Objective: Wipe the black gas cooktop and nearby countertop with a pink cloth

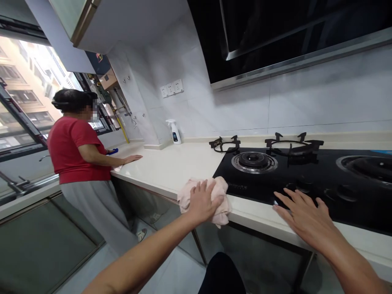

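Observation:
My left hand [202, 202] presses down on a pale pink cloth [219, 188] at the front edge of the cream countertop [171, 167], its fingers curled over the cloth. My right hand [301, 214] lies flat with fingers spread on the front edge of the black glass gas hob [306, 175], holding nothing. The cloth hangs a little over the counter's edge, just left of the hob.
Two loose pan supports [269, 145] rest behind the left burner [254, 161]. A white spray bottle [175, 132] stands by the tiled wall. Another person in a red top [73, 149] leans on the counter at the left, one hand flat on it. A black range hood [290, 32] hangs overhead.

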